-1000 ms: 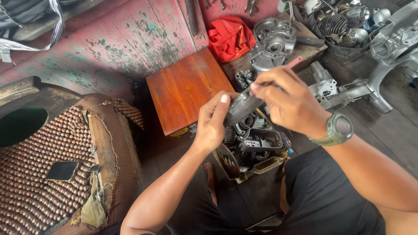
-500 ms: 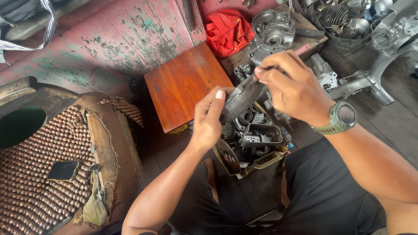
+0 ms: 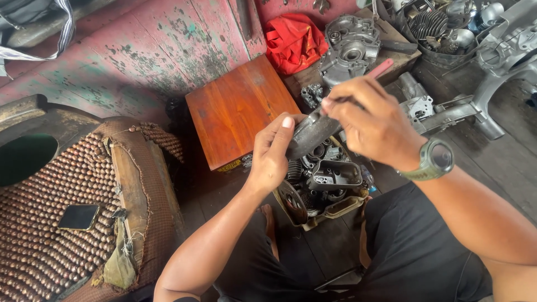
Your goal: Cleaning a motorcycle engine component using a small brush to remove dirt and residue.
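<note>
Both hands (image 3: 330,134) shifted left — pink-handled tool (image 3: 373,74) slants up-right.

This is a small engine repair workshop, set on a worn plank floor. At the upper right of the frame lie a bare engine crankcase (image 3: 349,47), a basket of metal parts (image 3: 442,31) and a silver frame casting (image 3: 492,72) (all dismantled). Peeling red-painted boards (image 3: 140,50) fill the upper left.

A weathered pink wall (image 3: 128,50) with peeling green patches stands above a dark plank floor (image 3: 514,162). A worn beaded seat (image 3: 56,223) sits beside a small orange-brown wooden stool (image 3: 235,112).
</note>
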